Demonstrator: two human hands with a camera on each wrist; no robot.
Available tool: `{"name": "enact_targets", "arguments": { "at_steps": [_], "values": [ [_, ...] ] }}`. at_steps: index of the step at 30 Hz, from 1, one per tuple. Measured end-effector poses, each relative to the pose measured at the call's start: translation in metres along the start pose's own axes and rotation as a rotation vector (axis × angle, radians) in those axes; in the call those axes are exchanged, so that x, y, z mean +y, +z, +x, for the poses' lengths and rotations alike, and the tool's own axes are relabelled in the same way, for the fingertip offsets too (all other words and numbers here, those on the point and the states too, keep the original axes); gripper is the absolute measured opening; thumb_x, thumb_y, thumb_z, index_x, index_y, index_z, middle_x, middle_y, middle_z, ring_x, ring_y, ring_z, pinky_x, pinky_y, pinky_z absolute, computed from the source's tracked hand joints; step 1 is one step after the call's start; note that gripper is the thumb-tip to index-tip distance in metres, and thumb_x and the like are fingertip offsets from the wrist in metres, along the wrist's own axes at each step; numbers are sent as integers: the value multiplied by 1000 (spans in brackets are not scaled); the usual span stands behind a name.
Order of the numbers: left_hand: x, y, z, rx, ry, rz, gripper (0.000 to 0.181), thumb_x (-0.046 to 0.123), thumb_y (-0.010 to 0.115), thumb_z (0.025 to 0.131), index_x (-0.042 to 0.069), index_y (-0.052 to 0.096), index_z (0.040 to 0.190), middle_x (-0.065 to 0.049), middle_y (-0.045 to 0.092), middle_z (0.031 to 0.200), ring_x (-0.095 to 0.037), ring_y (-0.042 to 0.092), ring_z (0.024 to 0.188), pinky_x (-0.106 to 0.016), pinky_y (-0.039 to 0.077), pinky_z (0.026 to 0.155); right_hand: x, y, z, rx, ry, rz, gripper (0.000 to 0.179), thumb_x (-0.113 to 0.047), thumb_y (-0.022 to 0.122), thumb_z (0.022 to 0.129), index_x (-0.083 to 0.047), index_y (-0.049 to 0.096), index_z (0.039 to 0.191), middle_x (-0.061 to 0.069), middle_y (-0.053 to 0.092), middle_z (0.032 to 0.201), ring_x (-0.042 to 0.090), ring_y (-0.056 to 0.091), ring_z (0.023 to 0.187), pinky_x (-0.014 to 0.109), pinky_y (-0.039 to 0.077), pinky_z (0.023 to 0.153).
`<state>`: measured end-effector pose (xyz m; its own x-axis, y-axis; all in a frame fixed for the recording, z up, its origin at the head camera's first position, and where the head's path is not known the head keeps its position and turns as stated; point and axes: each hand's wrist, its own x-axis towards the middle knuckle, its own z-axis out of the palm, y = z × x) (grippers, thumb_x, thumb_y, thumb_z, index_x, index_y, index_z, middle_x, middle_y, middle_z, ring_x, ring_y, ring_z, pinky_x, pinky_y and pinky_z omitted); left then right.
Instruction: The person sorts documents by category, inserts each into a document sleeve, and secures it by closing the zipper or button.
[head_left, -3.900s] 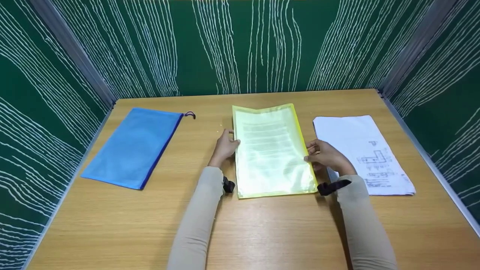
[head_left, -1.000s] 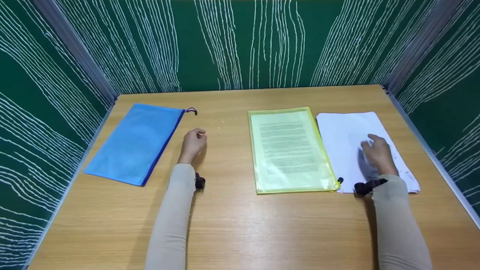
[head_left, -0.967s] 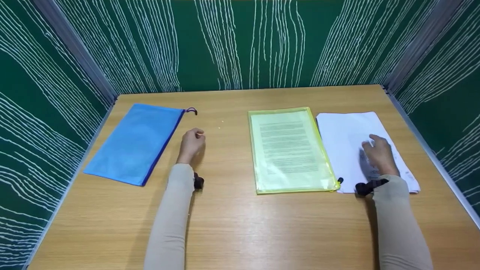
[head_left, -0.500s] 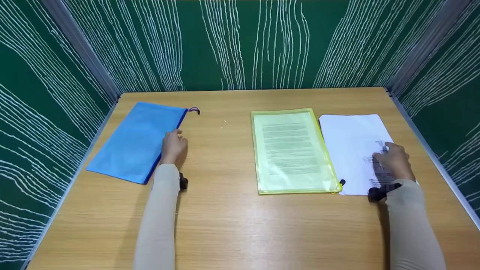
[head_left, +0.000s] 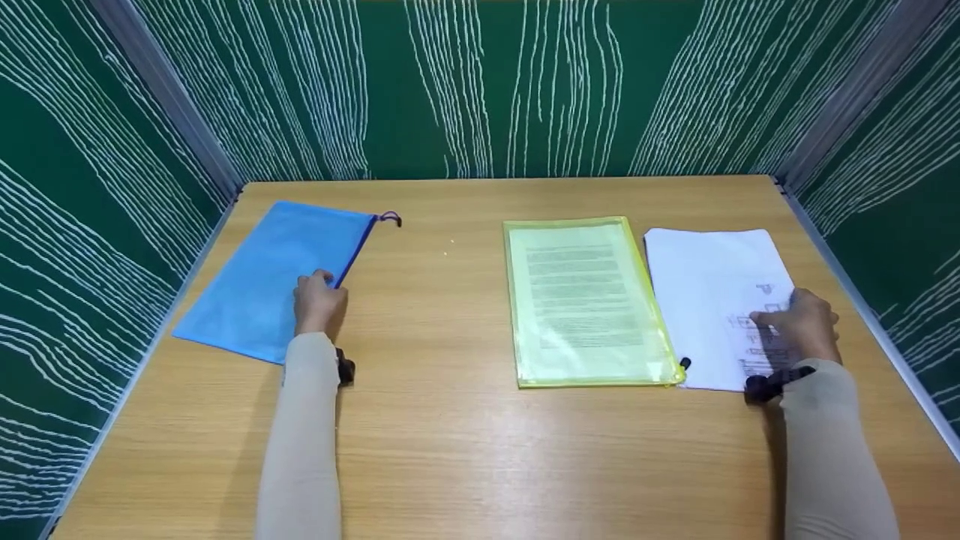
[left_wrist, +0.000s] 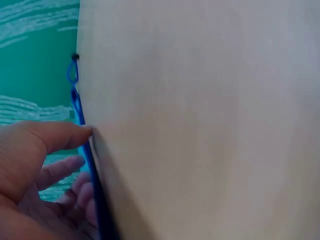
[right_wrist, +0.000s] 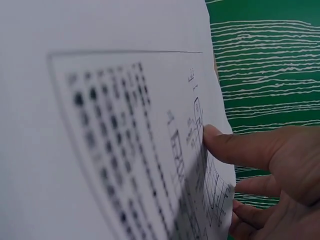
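A blue mesh zipper pouch with a dark blue edge lies flat at the left. My left hand is over its right edge, fingers loosely bent; in the left wrist view, the thumb reaches the dark edge, and nothing is visibly gripped. At the right lies a stack of white papers with a printed drawing on the top sheet. My right hand holds its right edge, thumb on the top sheet and the other fingers at the edge, their tips partly hidden.
A yellow zipper pouch with a printed sheet inside lies in the middle, close beside the papers. Its black pull reaches the papers' lower left. Green walls with white lines enclose the wooden table.
Earlier both hands held the yellow pouch, which now lies flat, farther right. My left hand has moved left to the blue pouch, my right hand to the papers' edge; the stack has shifted slightly right.
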<state>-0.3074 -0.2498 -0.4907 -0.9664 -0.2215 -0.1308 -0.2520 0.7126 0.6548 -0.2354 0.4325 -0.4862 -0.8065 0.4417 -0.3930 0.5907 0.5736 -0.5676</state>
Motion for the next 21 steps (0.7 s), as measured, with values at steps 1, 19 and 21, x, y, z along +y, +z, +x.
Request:
{"name": "enact_targets", "arguments": {
  "at_steps": [1,19,21],
  "values": [
    [-2,-1,0,-8,-1,-11,50,17,49,93,0,44,139,-28,38,138,-41,41,123,-54,39,102,0,-1,0,-3,3,0,93,-25,66,91,-2,2,153,33,11,154,50,21,127,64,26,102],
    [1,-9,7,-228,39,-87,50,18,55,96,2,45,142,-21,38,150,-36,35,139,-47,34,112,20,-12,6,129,-134,133,60,-4,45,95,-4,23,151,29,33,148,38,37,127,45,39,100],
    [3,-8,7,-244,28,-81,50,18,54,96,3,45,143,-20,36,151,-36,33,140,-48,32,113,22,-13,7,122,-113,151,58,-6,44,97,-7,24,151,27,34,148,35,39,125,39,40,95]
  ]
}}
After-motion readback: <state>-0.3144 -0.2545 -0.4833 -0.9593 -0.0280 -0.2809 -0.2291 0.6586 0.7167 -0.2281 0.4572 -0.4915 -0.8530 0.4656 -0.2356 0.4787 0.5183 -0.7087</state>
